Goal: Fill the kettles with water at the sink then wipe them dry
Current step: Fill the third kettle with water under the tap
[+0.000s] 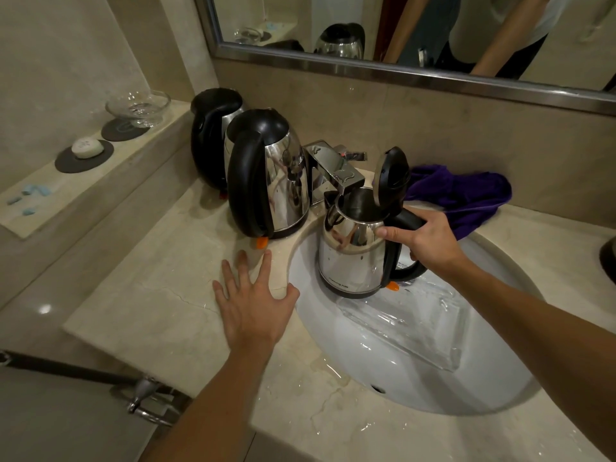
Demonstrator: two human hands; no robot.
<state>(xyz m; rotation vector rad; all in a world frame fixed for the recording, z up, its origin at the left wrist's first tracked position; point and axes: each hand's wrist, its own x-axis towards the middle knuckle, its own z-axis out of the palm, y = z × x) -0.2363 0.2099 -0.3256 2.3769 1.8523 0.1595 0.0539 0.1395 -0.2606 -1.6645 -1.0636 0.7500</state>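
1. Stainless steel kettle [353,251] with its lid [391,176] hinged up is held over the sink [416,371], its mouth directly under the faucet [336,171] spout. Head view is the only view.
2. Right hand [430,238] is clasped around the black handle of this kettle, thumb laid along the steel shoulder. The kettle body stands upright, its long axis vertical, spout pointing toward the faucet.
3. Left hand [256,295] lies flat and released on the wet countertop [160,315], fingers spread, gripping nothing. It rests just beside the sink rim.
4. Two more kettles stand on the countertop left of the faucet: the near kettle [270,178], lid down, and the far kettle [213,135] behind it. The near kettle lies straight ahead of the left hand, handle facing it; the left hand is the nearer one.
5. Purple cloth [463,195] lies bunched behind the sink, beyond the right hand.
6. Whether water is running cannot be told. Judgement: filling is in hand; wiping is not yet begun.
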